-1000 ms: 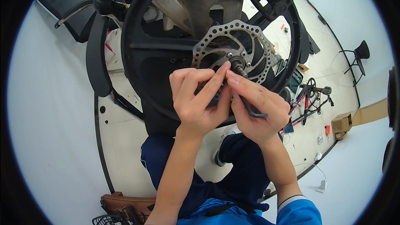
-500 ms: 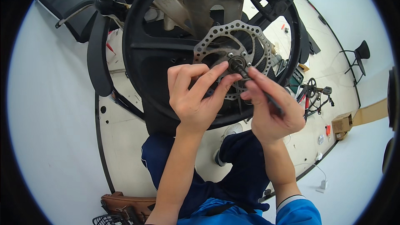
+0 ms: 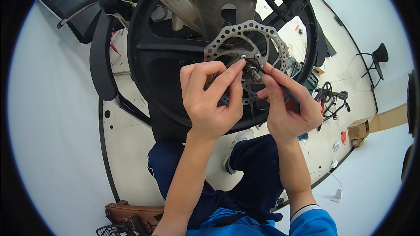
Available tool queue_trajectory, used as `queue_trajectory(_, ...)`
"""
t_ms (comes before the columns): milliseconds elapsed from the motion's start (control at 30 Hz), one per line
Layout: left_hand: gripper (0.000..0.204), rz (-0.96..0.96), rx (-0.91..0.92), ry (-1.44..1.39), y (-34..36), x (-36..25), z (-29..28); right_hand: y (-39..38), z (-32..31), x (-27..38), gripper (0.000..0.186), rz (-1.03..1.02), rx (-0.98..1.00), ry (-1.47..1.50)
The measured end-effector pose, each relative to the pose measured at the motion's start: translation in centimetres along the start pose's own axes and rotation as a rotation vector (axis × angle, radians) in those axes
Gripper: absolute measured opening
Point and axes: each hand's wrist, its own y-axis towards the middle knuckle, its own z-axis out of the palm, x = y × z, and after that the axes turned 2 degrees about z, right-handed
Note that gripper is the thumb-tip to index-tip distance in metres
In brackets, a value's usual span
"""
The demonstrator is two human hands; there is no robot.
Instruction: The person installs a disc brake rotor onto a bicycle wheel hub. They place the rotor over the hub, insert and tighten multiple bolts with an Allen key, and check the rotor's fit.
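Upper centre of the frame, the hands' room is bounded by the black rim of a wheel [image 3: 136, 65] and, upper right, by a pedal [image 3: 288, 2]. Inside the rim, a perforated brake disc [image 3: 239, 29] is seen behind the fingers, with the threaded axle [image 3: 255, 75] projecting from its hub, near the frame's centre. A narrow gap, crossed by the axle, is left between the hands.

The left hand [image 3: 214, 100] is raised left of the axle, thumb and forefinger brought close; whether anything is pinched there cannot be told. By the right hand [image 3: 291, 105], a dark rod-like tool [image 3: 294, 97] is gripped, thumb and forefinger being held just beside the axle.

Pale floor [image 3: 131, 153] is seen lower left; a cardboard box [image 3: 359, 129] is placed at right, beside a white wall [image 3: 389, 157].
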Motion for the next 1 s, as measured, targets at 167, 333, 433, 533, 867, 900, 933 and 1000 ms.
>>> queue_trajectory(167,0.033,0.025,0.033,-0.009,-0.1,0.0,0.0,0.1,0.2,-0.3,0.029,-0.066,0.045,-0.067)
queue_trajectory(333,0.027,0.078,0.091,0.056,0.9,0.1,-0.3,2.8,0.2,0.1,0.029,-0.157,0.291,-0.075)
queue_trajectory(433,0.018,0.15,0.181,0.054,1.6,0.6,-0.6,4.3,-0.1,0.4,0.03,-0.136,0.399,-0.06)
queue_trajectory(533,0.016,0.238,0.261,0.033,3.5,1.7,-1.3,4.7,-0.4,0.8,0.031,-0.107,0.402,-0.098)
queue_trajectory(867,0.025,0.304,0.12,0.002,2.9,1.9,0.0,1.8,-1.6,0.9,0.037,-0.153,0.239,-0.155)
queue_trajectory(900,0.026,0.302,0.12,0.001,2.9,1.9,0.0,1.9,-1.9,1.3,0.04,-0.134,0.295,-0.133)
queue_trajectory(933,0.027,0.3,0.12,0.0,2.9,1.9,-0.1,2.0,-2.3,1.6,0.043,-0.114,0.353,-0.112)
queue_trajectory(1000,0.024,0.279,0.085,0.015,2.8,1.8,0.2,2.6,-2.1,1.4,0.04,-0.119,0.361,-0.097)
